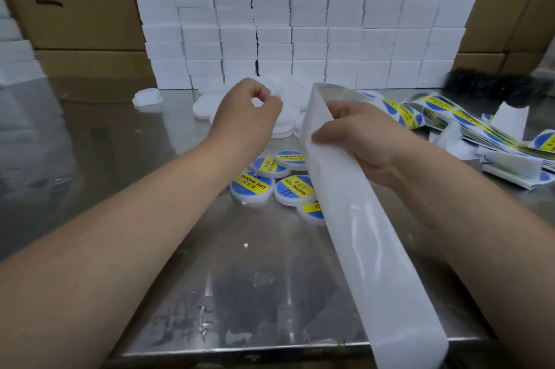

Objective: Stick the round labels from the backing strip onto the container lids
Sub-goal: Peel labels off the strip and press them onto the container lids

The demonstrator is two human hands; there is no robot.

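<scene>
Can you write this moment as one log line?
left hand: curled near plain lids, grip unclear | right hand: grips backing strip | labelled lids: lying on table

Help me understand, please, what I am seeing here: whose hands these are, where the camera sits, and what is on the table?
There is no machine here. A person works with bare hands, and the single picture comes from a camera worn on their head, looking forward and down. The right hand grips a white backing strip. The part hanging toward the camera is bare, while past the fold, to the right, it carries blue-and-yellow round labels. The left hand, fingers curled, is at a pile of plain white lids; I cannot tell whether it holds one. Between the forearms lie labelled lids reading SOLDERING PASTE. Everything sits on a shiny metal table, with stacked white boxes and cardboard cartons behind.
</scene>
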